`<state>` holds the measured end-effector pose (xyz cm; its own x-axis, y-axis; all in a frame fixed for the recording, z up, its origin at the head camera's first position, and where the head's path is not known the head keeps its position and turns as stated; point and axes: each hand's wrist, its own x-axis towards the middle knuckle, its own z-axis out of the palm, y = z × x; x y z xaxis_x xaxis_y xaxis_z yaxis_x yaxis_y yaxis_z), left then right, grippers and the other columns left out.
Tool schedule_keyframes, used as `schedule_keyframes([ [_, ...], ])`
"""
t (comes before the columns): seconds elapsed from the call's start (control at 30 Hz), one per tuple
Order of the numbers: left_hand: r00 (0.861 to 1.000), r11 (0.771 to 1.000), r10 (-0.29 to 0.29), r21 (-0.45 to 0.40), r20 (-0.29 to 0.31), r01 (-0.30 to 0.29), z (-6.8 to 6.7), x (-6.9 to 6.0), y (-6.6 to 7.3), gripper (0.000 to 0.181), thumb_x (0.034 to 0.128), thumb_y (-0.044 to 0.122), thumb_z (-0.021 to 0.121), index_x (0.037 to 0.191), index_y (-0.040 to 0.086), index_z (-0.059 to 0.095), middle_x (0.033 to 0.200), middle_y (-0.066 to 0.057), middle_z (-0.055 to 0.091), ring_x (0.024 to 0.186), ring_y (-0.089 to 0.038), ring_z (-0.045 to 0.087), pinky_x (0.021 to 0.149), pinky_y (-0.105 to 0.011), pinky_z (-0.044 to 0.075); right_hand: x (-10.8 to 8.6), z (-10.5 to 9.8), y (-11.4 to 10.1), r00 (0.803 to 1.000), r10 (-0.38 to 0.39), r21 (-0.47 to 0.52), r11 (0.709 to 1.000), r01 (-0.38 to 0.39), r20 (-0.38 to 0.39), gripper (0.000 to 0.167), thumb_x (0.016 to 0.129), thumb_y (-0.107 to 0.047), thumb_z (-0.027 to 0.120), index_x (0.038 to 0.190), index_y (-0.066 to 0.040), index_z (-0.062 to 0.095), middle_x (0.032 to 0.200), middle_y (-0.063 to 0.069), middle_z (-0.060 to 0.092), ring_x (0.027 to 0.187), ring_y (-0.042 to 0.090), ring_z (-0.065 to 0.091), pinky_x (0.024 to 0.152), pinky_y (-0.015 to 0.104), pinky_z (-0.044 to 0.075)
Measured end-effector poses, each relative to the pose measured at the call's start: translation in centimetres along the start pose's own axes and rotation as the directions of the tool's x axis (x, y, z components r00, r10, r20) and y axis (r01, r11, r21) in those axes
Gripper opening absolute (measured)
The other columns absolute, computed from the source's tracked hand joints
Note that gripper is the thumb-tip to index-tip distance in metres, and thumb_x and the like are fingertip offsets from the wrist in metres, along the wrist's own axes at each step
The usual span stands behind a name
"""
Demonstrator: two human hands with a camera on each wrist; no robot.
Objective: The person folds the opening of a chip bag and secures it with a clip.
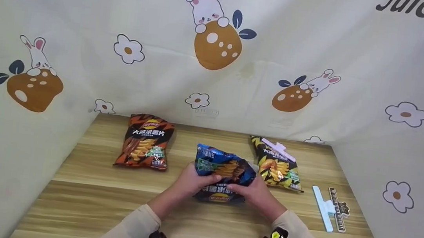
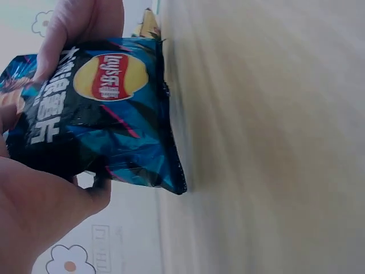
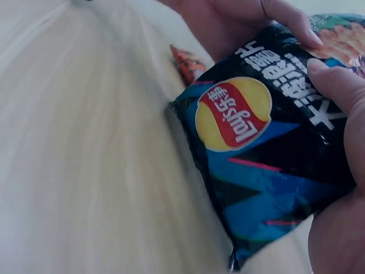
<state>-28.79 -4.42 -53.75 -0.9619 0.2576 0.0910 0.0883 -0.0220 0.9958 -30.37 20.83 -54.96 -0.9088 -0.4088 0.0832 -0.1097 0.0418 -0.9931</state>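
Note:
A blue and black chip bag [image 1: 226,170] is held over the middle of the table, its round logo toward the person. My left hand [image 1: 193,181] grips its left side with the thumb on the front; my right hand [image 1: 257,192] grips the right side the same way. In the left wrist view the bag [image 2: 114,125] hangs between the left hand [image 2: 45,211] and the other hand. The right wrist view shows the bag's sealed edge near the tabletop and the right hand [image 3: 348,131] with its thumb across the printing. Fingers behind the bag are mostly hidden.
A red and black chip bag [image 1: 146,143] lies at the back left. At the back right is a yellow and black bag [image 1: 278,167] with a pink clip [image 1: 277,149] on it. A light blue clip [image 1: 322,209] and a dark patterned clip [image 1: 338,211] lie at the right.

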Motion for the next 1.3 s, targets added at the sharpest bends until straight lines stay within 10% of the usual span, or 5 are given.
schedule_keyframes([
  [0.83,1.0,1.0,-0.011,0.026,0.003,0.011,-0.2,-0.5,-0.8,0.058,0.0922,0.022,0.091,0.141,0.002,0.069,0.132,-0.013,0.077,0.123,-0.03,0.073,0.11,-0.043,0.057,-1.5,-0.5,-0.4,0.995,-0.042,0.04,0.998,0.045,-0.087,0.056,0.098,-0.01,0.085,0.148,-0.004,0.062,0.131,0.018,0.074,0.121,0.032,0.072,0.104,0.04,0.061],
  [1.3,1.0,1.0,-0.014,0.023,-0.001,0.014,-0.2,-0.5,-0.8,0.059,0.092,0.022,0.091,0.142,0.002,0.068,0.134,-0.014,0.076,0.125,-0.032,0.072,0.112,-0.046,0.056,-2.6,-1.7,-1.2,0.913,-0.326,-0.131,0.944,0.302,-0.246,0.021,0.098,0.005,0.08,0.118,0.001,0.074,0.111,0.013,0.075,0.104,0.024,0.071,0.089,0.031,0.063],
])
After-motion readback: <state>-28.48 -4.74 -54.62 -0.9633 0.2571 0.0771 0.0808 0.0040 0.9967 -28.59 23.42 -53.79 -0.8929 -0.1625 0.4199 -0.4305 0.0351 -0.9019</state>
